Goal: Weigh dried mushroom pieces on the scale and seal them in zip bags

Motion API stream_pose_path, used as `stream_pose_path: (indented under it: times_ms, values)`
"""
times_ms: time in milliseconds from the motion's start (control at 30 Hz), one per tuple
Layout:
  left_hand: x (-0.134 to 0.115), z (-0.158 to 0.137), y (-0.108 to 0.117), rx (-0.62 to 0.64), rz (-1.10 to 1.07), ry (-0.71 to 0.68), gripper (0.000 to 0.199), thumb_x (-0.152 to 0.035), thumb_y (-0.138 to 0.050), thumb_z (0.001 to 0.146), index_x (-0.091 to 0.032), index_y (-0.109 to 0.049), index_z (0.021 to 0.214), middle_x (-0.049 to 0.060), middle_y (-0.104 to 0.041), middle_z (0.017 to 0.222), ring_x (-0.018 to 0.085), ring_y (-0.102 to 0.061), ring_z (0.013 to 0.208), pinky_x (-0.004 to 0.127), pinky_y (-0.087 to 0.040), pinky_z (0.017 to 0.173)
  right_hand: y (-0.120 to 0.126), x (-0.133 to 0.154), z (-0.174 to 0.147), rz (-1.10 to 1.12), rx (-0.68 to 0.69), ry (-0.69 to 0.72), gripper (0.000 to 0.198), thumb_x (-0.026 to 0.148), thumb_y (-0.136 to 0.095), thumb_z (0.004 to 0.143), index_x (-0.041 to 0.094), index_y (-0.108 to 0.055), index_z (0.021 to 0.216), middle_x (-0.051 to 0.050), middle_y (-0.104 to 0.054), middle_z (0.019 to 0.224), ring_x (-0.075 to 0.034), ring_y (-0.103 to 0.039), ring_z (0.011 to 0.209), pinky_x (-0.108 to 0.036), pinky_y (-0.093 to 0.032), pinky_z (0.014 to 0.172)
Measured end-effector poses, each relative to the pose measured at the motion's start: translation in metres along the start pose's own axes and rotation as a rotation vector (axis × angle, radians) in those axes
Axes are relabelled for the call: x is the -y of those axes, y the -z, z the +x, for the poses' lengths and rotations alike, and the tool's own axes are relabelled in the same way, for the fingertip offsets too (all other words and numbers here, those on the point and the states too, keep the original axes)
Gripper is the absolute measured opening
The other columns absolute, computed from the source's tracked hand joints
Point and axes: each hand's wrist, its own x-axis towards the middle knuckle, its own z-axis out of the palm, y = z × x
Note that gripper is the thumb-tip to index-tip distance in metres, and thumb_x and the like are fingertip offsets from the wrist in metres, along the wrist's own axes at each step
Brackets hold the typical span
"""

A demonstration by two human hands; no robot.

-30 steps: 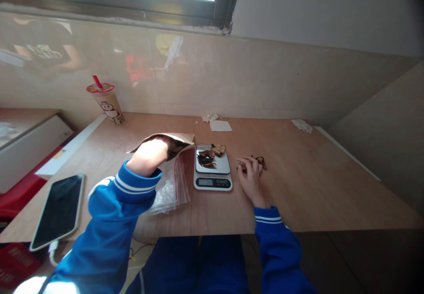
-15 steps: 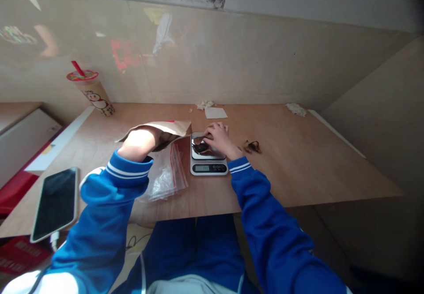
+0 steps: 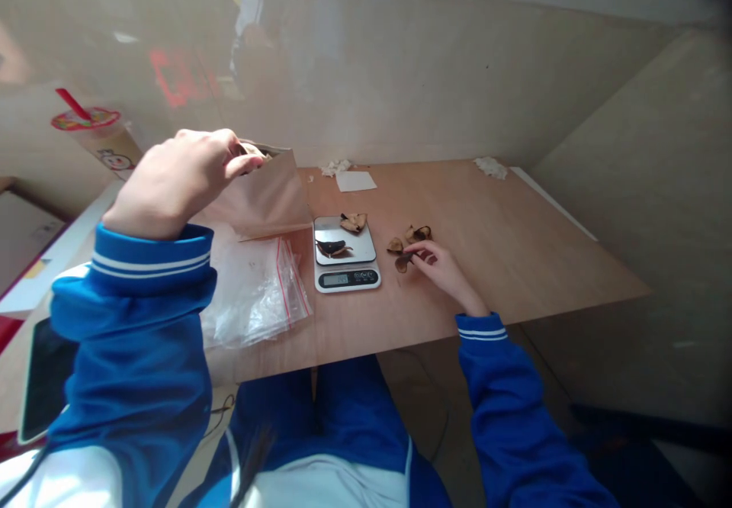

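Note:
On the digital kitchen scale [image 3: 348,279] lie two curled, dark-and-tan pieces that look like dried peel: a tan one [image 3: 353,223] at the back and a darker one [image 3: 332,248] in front. My right hand [image 3: 439,265] pinches another dark piece of dried peel [image 3: 402,263] just over the table, right of the scale. Beside its fingertips rest more peel pieces [image 3: 419,233]. My left hand [image 3: 177,180] is at the mouth of an upright brown paper bag [image 3: 266,199], its fingers closed on a pale tan piece of peel [image 3: 252,149], partly hidden.
Clear zip bags [image 3: 252,294] lie left of the scale. A drink cup with a red straw [image 3: 97,138] stands at the back left, and a phone [image 3: 46,378] lies near the left edge. A white card [image 3: 355,181] and crumpled tissue [image 3: 490,168] are near the wall.
My left hand has risen out of the paper bag. My right hand has left the scale and moved right with a peel piece; peel now shows on the scale. The view has shifted right.

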Motion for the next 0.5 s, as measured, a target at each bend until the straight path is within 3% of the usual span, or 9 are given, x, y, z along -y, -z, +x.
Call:
stream_pose_path:
  times_ms: [100,267,433,500]
  values:
    - [-0.003,0.004,-0.005,-0.108,0.033,0.101,0.041,-0.045,-0.052,0.092,-0.009,-0.062,0.110,0.013,-0.068,0.103,0.030,-0.063,0.104,0.050,-0.047,0.093,-0.010,-0.016,-0.011,-0.012,-0.020,0.037,0.019,0.028,-0.055,0.084,0.020,-0.068,0.096,-0.007,-0.066,0.104,-0.018,-0.062,0.083,-0.032,-0.050,0.070]
    - [0.001,0.006,-0.018,-0.299,-0.135,0.056,0.037,-0.035,-0.058,0.090,-0.006,-0.059,0.113,0.010,-0.067,0.107,0.025,-0.064,0.103,0.045,-0.049,0.093,-0.027,-0.031,-0.020,-0.038,-0.204,0.139,0.026,0.022,-0.048,0.087,0.022,-0.063,0.108,-0.010,-0.060,0.115,-0.023,-0.058,0.105,-0.040,-0.051,0.085]
    - [-0.004,-0.001,-0.022,-0.484,-0.448,-0.003,0.038,-0.038,-0.058,0.090,-0.011,-0.058,0.116,0.007,-0.068,0.104,0.015,-0.066,0.091,0.030,-0.054,0.083,-0.030,-0.028,-0.024,-0.171,-0.369,0.178,0.026,0.021,-0.047,0.089,0.022,-0.063,0.109,-0.011,-0.054,0.115,-0.025,-0.051,0.116,-0.048,-0.044,0.100]
    - [-0.012,-0.008,-0.027,-0.497,-0.637,-0.007,0.038,-0.039,-0.062,0.087,-0.013,-0.059,0.115,0.006,-0.069,0.104,0.014,-0.066,0.089,0.027,-0.054,0.081,-0.031,-0.019,-0.025,-0.195,-0.400,0.180,0.024,0.023,-0.047,0.090,0.022,-0.064,0.106,-0.011,-0.054,0.113,-0.026,-0.051,0.115,-0.049,-0.042,0.102]
